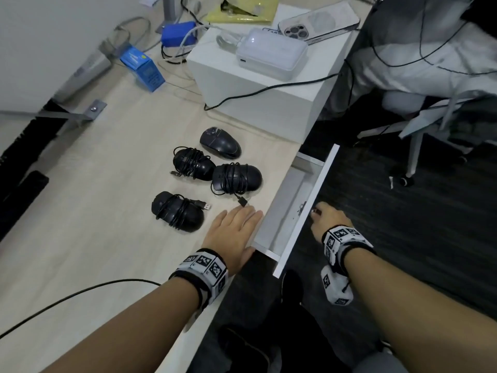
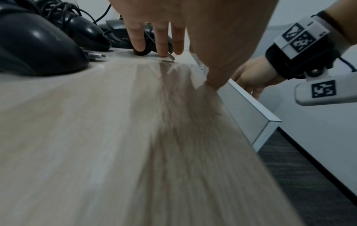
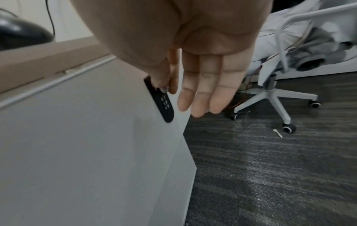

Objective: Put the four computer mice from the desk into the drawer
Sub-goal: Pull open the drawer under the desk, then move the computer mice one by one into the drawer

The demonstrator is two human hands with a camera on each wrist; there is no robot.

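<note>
Four black mice lie on the light wood desk (image 1: 94, 211): a bare one (image 1: 220, 142) farthest, two cord-wrapped ones (image 1: 193, 164) (image 1: 238, 177) in the middle, and a nearest wrapped one (image 1: 177, 215). The white drawer (image 1: 285, 208) under the desk edge stands partly pulled out, and what shows of its inside holds nothing. My left hand (image 1: 234, 232) lies flat on the desk beside the drawer, fingers straight, near a USB plug (image 1: 243, 202). My right hand (image 1: 316, 212) is at the drawer front (image 3: 86, 137). Its thumb and forefinger pinch a small metal knob (image 3: 165, 89) on a black lock plate (image 3: 164, 105).
A white box (image 1: 269, 98) behind the mice carries a power bank (image 1: 271, 53) and a phone (image 1: 317, 24). A blue carton (image 1: 142, 67) and cables lie at the back. A black cable (image 1: 80, 292) crosses the near desk. A white office chair (image 1: 419, 125) stands on dark carpet to the right.
</note>
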